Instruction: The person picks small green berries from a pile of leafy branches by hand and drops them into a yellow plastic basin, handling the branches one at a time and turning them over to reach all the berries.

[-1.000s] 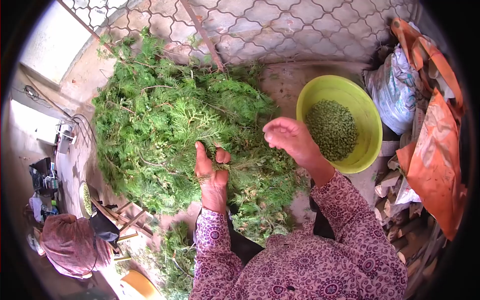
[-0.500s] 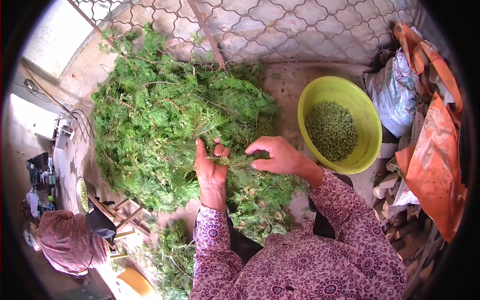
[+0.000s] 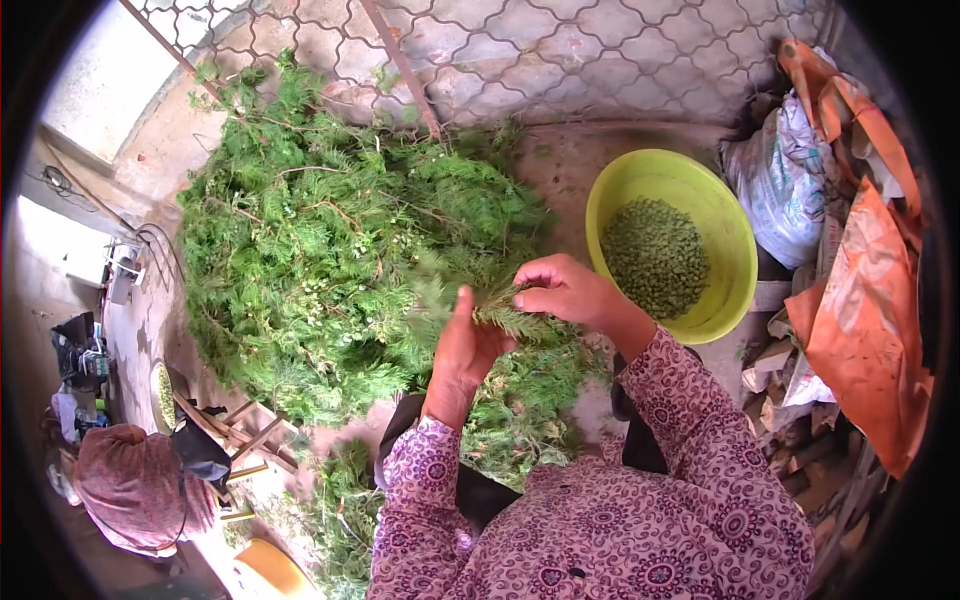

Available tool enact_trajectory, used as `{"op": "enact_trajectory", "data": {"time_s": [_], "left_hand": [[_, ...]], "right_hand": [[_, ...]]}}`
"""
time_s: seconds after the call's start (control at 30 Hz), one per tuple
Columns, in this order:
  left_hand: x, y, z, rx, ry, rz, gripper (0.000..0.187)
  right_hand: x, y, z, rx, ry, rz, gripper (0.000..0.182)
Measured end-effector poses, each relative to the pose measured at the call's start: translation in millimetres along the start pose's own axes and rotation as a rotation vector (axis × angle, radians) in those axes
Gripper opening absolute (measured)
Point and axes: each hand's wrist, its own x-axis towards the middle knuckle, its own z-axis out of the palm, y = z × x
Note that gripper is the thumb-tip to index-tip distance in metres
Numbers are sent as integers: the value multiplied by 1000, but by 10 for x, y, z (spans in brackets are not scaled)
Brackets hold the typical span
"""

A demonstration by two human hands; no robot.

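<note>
An evergreen sprig (image 3: 508, 318) with flat feathery leaves stretches between my two hands, above a large heap of cut evergreen branches (image 3: 300, 230). My right hand (image 3: 572, 292) pinches the sprig between thumb and fingers at its right end. The left hand (image 3: 468, 348) is curled around the sprig's lower side, thumb pointing up; its fingertips are partly hidden by the leaves. To the right of my hands stands a yellow-green basin (image 3: 735, 270), holding many small round green cones (image 3: 655, 255).
A wire lattice (image 3: 560, 60) runs behind the heap. At right are a white sack (image 3: 780, 180), an orange sheet (image 3: 865, 340) and stacked wood (image 3: 800, 470). Another person (image 3: 135, 485) sits at lower left near a yellow tub (image 3: 272, 568) and more branches (image 3: 345, 510).
My left hand has moved right and closer to my right hand. The right hand has shifted slightly right and up, and its fingers have closed on the sprig.
</note>
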Motion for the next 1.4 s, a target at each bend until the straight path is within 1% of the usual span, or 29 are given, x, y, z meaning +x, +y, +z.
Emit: {"op": "enact_trajectory", "data": {"time_s": [0.03,0.07,0.13,0.17,0.2,0.23,0.27,0.3,0.33,0.4,0.47,0.53,0.57,0.63,0.67,0.73,0.77,0.83,0.87,0.97,1.0,1.07,1.1,1.17,1.2,1.27,1.3,1.33,1.4], "left_hand": [[18,-35,-75,25,2,-76,45],[21,-24,-135,28,-3,-77,45],[16,25,-219,527,-12,228,40],[2,38,-217,527,79,352,22],[-8,39,-199,526,78,352,22],[-19,34,-181,433,-51,464,20],[-40,36,-156,338,-178,574,26],[-60,57,-109,369,-256,560,39],[-41,34,-73,369,-253,560,39],[-21,-52,-9,537,-299,555,43],[-24,-83,-9,475,-327,516,40],[12,-116,-70,339,-399,426,30],[16,-120,-79,340,-400,424,30],[21,-122,-97,288,-307,434,17],[28,-122,-112,289,-307,434,17],[42,-119,-133,116,-263,395,9],[29,-111,-112,95,-205,370,6],[28,-102,-119,81,-163,344,6],[27,-98,-122,66,-120,317,5],[-9,-65,-80,140,-88,286,5],[-1,-67,-92,140,-88,286,5],[18,-76,-129,134,-163,304,5],[18,-72,-123,135,-164,304,5],[12,-72,-101,127,-175,261,3],[10,-74,-107,131,-179,258,3],[2,-63,-112,85,-281,257,3],[-20,-55,-92,57,-241,225,2],[-18,-56,-94,58,-243,225,2],[-19,-66,-110,99,-261,231,2]], "right_hand": [[-2,37,-35,45,0,22,13],[-14,43,-69,44,6,21,13],[-37,49,-117,116,24,130,14],[-59,35,-119,116,27,131,14],[-86,2,-109,120,71,164,15],[-95,-17,-100,124,113,197,15],[-89,0,-112,124,110,197,15],[-85,34,-137,150,84,212,15],[-80,53,-144,177,58,227,15],[-65,59,-109,210,25,231,15],[-59,56,-94,244,-1,230,15],[-51,49,-85,229,-28,218,16],[-44,91,-83,230,-27,218,16],[-10,157,-61,329,-15,194,20],[-24,128,-64,330,-15,194,20],[-64,19,-86,303,59,227,24],[-67,7,-112,302,60,226,24],[-85,2,-199,121,244,65,26],[-82,8,-234,120,244,65,26],[-73,27,-276,178,349,-113,24],[-90,8,-263,179,349,-113,24],[-136,-53,-231,80,273,-127,22],[-115,-9,-235,80,275,-127,22],[-76,98,-234,-23,98,-113,21],[-74,117,-253,-22,105,-113,21],[-47,80,-285,-220,-2,50,21],[-36,135,-285,-126,-6,-2,23],[-45,121,-274,-126,-5,-3,23],[-65,77,-222,53,-21,-22,23]]}}
